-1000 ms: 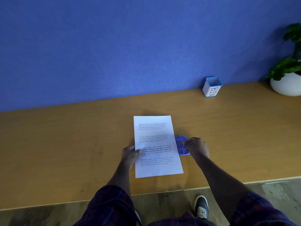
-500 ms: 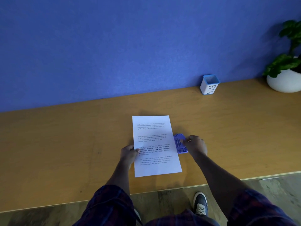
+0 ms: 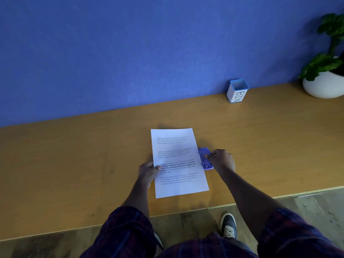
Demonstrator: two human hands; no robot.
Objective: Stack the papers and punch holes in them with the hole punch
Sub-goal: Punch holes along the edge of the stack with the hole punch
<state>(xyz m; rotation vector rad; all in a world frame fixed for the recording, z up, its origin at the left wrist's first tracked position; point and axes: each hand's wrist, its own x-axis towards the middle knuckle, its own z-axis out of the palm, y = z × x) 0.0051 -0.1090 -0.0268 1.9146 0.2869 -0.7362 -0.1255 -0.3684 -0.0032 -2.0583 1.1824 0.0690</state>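
Observation:
White printed papers [image 3: 177, 161] lie stacked in the middle of the wooden table [image 3: 74, 164], long side running away from me. My left hand [image 3: 148, 171] pinches their left edge, thumb on top. A small purple hole punch [image 3: 204, 158] sits against the stack's right edge, about halfway along it. My right hand [image 3: 221, 160] grips the punch from the right, fingers over its lever. How far the paper reaches into the punch's slot cannot be seen.
A white cup with a blue rim marked BIN [image 3: 237, 91] stands at the back against the blue wall. A plant in a white pot [image 3: 324, 86] is at the far right. The table's front edge [image 3: 186, 211] runs just above my legs and shoe.
Both hands, the papers and the punch keep their places. The punch's lever looks slightly more raised; the view has shifted a little.

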